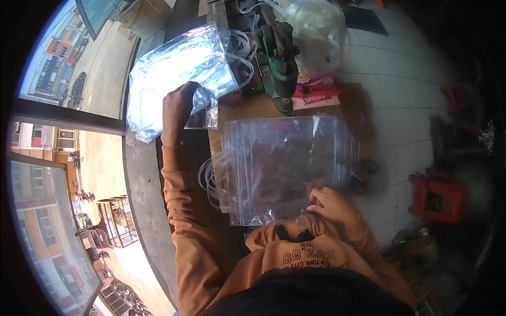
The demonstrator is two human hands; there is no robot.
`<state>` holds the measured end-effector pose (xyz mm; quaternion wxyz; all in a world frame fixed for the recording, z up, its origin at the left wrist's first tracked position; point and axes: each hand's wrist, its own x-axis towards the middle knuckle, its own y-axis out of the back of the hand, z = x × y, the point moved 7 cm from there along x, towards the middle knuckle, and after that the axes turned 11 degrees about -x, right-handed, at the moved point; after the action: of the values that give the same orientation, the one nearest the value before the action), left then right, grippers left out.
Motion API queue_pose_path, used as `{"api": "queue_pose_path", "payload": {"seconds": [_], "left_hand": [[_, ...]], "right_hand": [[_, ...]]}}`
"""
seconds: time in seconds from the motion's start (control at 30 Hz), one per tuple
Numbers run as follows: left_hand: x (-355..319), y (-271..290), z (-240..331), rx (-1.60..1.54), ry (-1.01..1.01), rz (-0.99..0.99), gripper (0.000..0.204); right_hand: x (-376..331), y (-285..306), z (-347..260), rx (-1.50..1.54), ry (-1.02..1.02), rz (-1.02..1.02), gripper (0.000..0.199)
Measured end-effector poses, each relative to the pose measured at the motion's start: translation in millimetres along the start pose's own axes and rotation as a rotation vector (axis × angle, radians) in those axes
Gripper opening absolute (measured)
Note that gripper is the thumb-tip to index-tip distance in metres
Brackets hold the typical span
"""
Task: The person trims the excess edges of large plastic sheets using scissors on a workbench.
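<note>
A pile of clear plastic bags (174, 68) lies at the upper left, glaring in the light. My left hand (180, 100) is closed on the near edge of a bag there, and the film bends beside its fingers. In front of me lies another stack of clear plastic bags (279, 158), with looped clear handles (208, 179) sticking out on its left. At this stack's near right corner, my right hand (334, 204) has its fingers curled on the plastic edge. Some of those fingertips seem to show dimly through the film.
A green metal press (282, 73) stands beyond the front stack. Behind it is a bundle of clear tubing or strips (316, 31). A red and pink packet (316, 95) lies beside the press. Dark-handled scissors (363, 176) sit on the right. A red stool (440, 197) stands on the tiled floor.
</note>
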<state>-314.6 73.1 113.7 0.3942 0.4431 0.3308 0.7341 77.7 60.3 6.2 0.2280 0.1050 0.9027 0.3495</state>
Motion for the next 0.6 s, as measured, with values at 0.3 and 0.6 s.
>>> {"api": "queue_pose_path", "payload": {"seconds": [0.3,0.6], "left_hand": [[-42,117,-57,-0.776,0.238,1.040,0.025],[-98,197,129,-0.630,0.121,1.201,0.009]], "right_hand": [[2,3,0,-0.033,-0.044,-0.030,0.028],[3,90,-86,-0.019,0.362,0.582,0.036]]}}
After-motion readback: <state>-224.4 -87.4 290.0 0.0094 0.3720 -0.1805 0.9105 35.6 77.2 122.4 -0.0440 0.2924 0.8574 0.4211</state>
